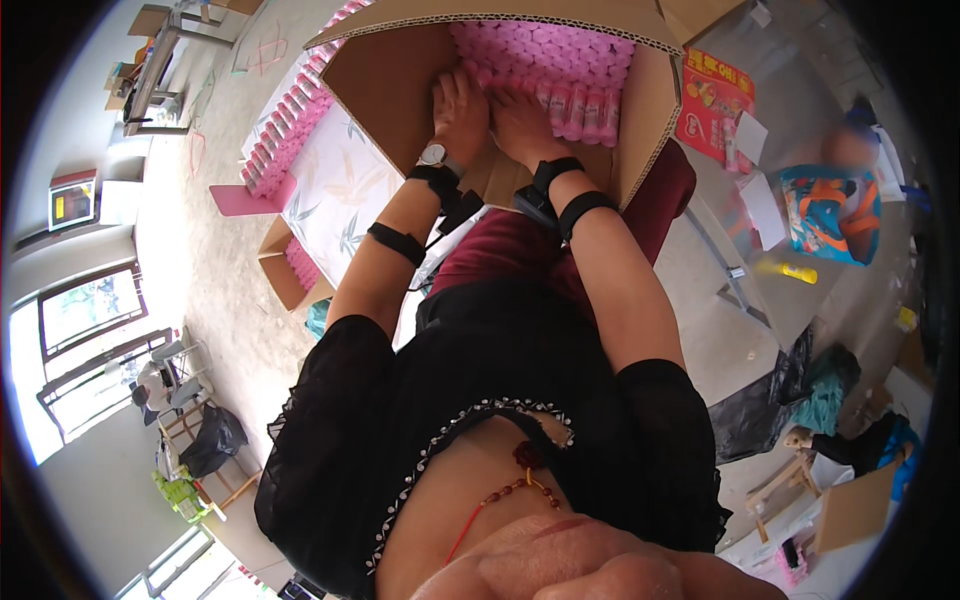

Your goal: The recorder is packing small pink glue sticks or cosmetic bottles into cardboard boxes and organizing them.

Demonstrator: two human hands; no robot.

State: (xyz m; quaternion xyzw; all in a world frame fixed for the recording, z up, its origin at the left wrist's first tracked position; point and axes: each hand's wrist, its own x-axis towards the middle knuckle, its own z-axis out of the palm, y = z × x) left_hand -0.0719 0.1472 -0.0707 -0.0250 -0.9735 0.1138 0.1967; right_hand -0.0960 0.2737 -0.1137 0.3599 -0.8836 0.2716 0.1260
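Note:
An open cardboard box (pixel 400 110) lies in front of me with its opening toward me. Inside, many pink tubes (pixel 555 50) are stacked in layers, their round ends showing. A nearer row of pink tubes (pixel 590 112) with pale labels lies at the right of the box floor. My left hand (pixel 460 115), with a watch (pixel 433 155) at its wrist, reaches in along the left wall, fingers stretched out. Beside it, my right hand (pixel 522 122) rests its extended fingers against the left end of that row. Neither hand visibly grips a tube; some fingertips are hard to make out.
To the left, a patterned white cloth (pixel 345 190) bears more stacked pink tubes (pixel 285 140) and a pink sheet (pixel 250 198). Below stands a smaller carton (pixel 285 265). On the right are a red package (pixel 712 105), a blue-and-orange bag (pixel 830 215) and a yellow tube (pixel 795 271).

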